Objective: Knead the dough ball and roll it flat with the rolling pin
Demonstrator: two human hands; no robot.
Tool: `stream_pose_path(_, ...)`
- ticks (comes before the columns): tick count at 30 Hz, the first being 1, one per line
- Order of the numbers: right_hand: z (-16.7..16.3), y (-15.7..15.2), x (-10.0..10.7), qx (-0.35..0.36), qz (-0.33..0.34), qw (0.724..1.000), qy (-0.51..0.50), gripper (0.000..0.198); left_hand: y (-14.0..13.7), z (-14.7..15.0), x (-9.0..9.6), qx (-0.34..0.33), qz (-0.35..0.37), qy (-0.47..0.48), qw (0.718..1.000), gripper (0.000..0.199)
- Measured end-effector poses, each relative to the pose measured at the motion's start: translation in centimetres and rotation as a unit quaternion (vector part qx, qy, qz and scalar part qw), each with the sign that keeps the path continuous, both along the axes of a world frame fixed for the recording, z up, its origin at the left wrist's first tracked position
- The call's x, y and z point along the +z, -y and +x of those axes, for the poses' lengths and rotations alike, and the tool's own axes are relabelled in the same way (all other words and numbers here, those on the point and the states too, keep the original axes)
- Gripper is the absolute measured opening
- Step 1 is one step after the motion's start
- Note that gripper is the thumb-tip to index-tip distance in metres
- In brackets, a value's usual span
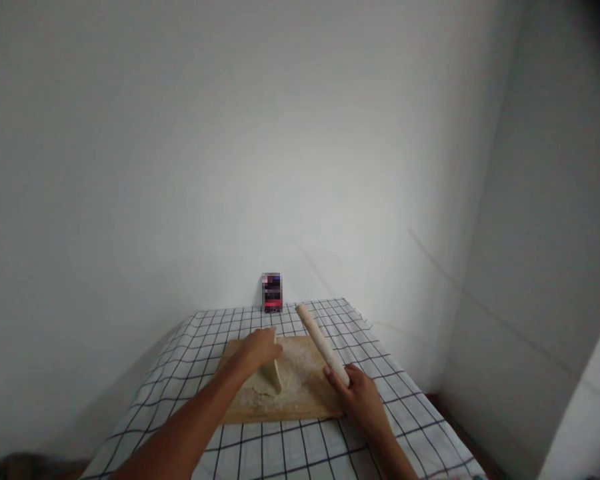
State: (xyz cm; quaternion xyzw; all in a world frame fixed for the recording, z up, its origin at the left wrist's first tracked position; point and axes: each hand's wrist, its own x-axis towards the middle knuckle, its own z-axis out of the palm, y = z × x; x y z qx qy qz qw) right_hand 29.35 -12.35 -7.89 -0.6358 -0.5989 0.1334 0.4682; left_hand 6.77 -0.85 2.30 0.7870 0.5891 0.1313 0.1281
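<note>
My left hand (261, 347) is closed on the far edge of a flat sheet of dough (267, 380) and lifts part of it. The rest of the sheet lies on a wooden board (315, 400) dusted with flour, and my forearm partly hides it. In my right hand (361, 395) is a wooden rolling pin (323, 343), gripped at its near end. The pin is tilted, its far end pointing forward and left above the board's right side.
A white cloth with dark grid lines (405, 413) covers the table under the board. At the table's far edge a dark, pixelated upright object (273, 293) stands by the white wall (300, 167). Another wall (545, 267) rises at right.
</note>
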Motion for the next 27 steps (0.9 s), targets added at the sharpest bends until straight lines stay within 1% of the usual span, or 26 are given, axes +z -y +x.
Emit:
stream_pose_path(1,0.0,0.0,0.0,0.0,0.003,1.0,0.001,0.07,0.1,-1.1,0.0,0.016,-0.022,0.042,0.999,0.026)
stream_pose_path(2,0.0,0.0,-0.1,0.0,0.006,1.0,0.0,0.07,0.4,-2.3,0.0,0.034,-0.043,0.092,0.994,0.021)
stream_pose_path(4,0.1,0.1,-0.1,-0.001,0.01,1.0,-0.002,0.069,1.5,-4.8,-0.4,0.061,-0.074,0.202,0.975,0.023)
stream_pose_path(6,0.1,0.1,-0.1,-0.001,0.01,1.0,-0.003,0.069,2.7,-7.4,-0.9,0.082,-0.097,0.31,0.942,0.027)
stream_pose_path(8,0.1,0.1,-0.1,0.0,0.008,1.0,0.0,0.068,3.7,-10.1,-1.2,0.098,-0.111,0.391,0.908,0.031)
stream_pose_path(9,0.1,0.1,-0.1,0.002,0.008,1.0,0.002,0.068,4.0,-11.4,-1.1,0.11,-0.111,0.422,0.893,0.032)
stream_pose_path(11,0.2,0.0,-0.2,0.0,0.01,1.0,0.004,0.069,4.2,-13.6,-0.4,0.145,-0.093,0.49,0.854,0.034)
stream_pose_path(12,0.2,0.0,-0.2,-0.001,0.012,1.0,0.003,0.069,4.1,-14.4,0.3,0.159,-0.074,0.505,0.845,0.038)
stream_pose_path(13,0.2,0.0,-0.3,-0.001,0.013,1.0,0.001,0.069,4.0,-14.8,1.0,0.171,-0.041,0.503,0.846,0.041)
stream_pose_path(14,0.2,0.0,-0.3,-0.002,0.012,1.0,-0.001,0.069,4.0,-14.7,1.7,0.174,0.002,0.471,0.865,0.043)
stream_pose_path(16,0.2,-0.1,-0.3,-0.001,0.008,1.0,-0.003,0.069,4.3,-12.9,2.5,0.144,0.099,0.34,0.924,0.043)
stream_pose_path(17,0.2,-0.1,-0.3,0.0,0.005,1.0,-0.002,0.068,4.7,-11.3,2.3,0.131,0.132,0.262,0.947,0.046)
stream_pose_path(18,0.2,-0.1,-0.3,0.0,0.002,1.0,-0.001,0.068,5.3,-9.4,1.8,0.108,0.141,0.191,0.965,0.051)
stream_pose_path(19,0.2,-0.1,-0.3,0.001,0.0,1.0,0.0,0.068,6.0,-7.2,1.0,0.069,0.118,0.127,0.982,0.054)
stream_pose_path(20,0.2,0.0,-0.3,0.003,0.0,1.0,0.002,0.069,6.8,-5.1,-0.1,0.034,0.078,0.066,0.994,0.057)
stream_pose_path(21,0.2,0.0,-0.3,0.006,0.002,1.0,0.003,0.069,7.5,-3.1,-1.3,0.009,0.035,0.008,0.999,0.062)
stream_pose_path(23,0.2,0.2,-0.2,0.008,0.006,1.0,0.003,0.069,8.5,-0.3,-3.6,0.0,0.01,-0.014,1.0,0.074)
stream_pose_path(24,0.2,0.2,-0.2,0.008,0.008,1.0,0.001,0.069,8.6,0.3,-4.4,0.004,0.008,-0.023,1.0,0.077)
stream_pose_path(25,0.2,0.3,-0.2,0.009,0.009,1.0,-0.001,0.069,8.5,0.3,-4.9,-0.008,0.006,-0.034,0.999,0.074)
stream_pose_path(27,0.2,0.3,-0.2,0.013,0.008,1.0,-0.004,0.07,7.4,-1.0,-5.3,-0.05,-0.01,-0.026,0.998,0.064)
